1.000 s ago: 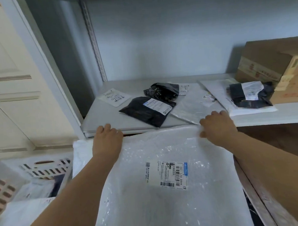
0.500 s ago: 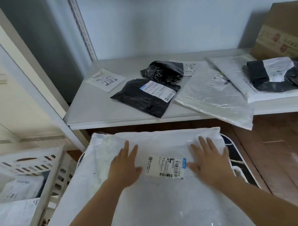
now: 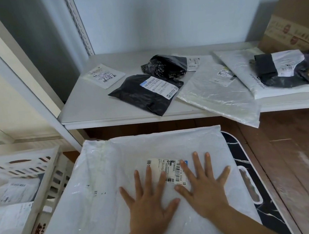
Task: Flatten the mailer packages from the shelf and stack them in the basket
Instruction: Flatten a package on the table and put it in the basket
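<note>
A large white mailer [image 3: 117,174] with a barcode label lies flat on a black marbled board [image 3: 244,158] in front of me. My left hand [image 3: 149,205] and my right hand [image 3: 204,190] press down on it side by side, palms flat and fingers spread, the right one partly over the label. The white basket [image 3: 49,171] stands at the lower left and holds several white mailers. On the grey shelf [image 3: 87,107] lie a flat black mailer [image 3: 144,93], a crumpled black mailer [image 3: 164,66], a translucent mailer [image 3: 219,94] overhanging the edge and a small white mailer [image 3: 104,77].
At the right of the shelf a white mailer [image 3: 241,68] carries a black bundle [image 3: 282,69], beside a cardboard box [image 3: 293,23]. A white shelf post [image 3: 29,92] slants at the left. Wooden floor [image 3: 295,161] lies at the right.
The mailer has come down from the shelf edge onto the board. My hands let go of its top edge, slid toward me and drew together, now flat at its middle.
</note>
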Demonstrator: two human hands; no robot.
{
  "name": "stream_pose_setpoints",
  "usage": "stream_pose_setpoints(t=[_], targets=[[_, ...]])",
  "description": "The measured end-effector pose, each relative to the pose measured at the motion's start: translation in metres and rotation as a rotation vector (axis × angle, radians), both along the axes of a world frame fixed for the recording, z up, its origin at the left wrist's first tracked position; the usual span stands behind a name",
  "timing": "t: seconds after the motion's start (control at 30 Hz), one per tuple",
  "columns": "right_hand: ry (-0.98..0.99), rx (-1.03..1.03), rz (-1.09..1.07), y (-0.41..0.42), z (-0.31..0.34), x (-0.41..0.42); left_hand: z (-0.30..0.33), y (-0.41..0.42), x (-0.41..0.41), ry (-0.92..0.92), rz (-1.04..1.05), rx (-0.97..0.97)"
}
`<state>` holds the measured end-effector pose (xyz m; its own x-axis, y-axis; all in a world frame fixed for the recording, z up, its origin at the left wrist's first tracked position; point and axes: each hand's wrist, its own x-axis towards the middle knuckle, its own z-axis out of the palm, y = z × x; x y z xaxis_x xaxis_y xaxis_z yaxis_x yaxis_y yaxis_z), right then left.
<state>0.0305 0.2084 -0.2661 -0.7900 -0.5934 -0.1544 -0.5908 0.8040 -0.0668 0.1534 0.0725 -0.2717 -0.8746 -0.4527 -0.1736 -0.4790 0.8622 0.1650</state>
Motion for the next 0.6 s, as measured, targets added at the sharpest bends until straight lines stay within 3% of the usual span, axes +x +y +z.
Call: stream_pose_setpoints(t=[0.13, 0.6], targets=[[0.06, 0.01, 0.001, 0.001, -0.012, -0.002, -0.01, 0.006, -0.001, 0.013, -0.024, -0.048], [-0.022, 0.017, -0.041, -0.005, -0.012, -0.004, -0.015, 0.006, -0.009, -0.052, -0.003, 0.002]])
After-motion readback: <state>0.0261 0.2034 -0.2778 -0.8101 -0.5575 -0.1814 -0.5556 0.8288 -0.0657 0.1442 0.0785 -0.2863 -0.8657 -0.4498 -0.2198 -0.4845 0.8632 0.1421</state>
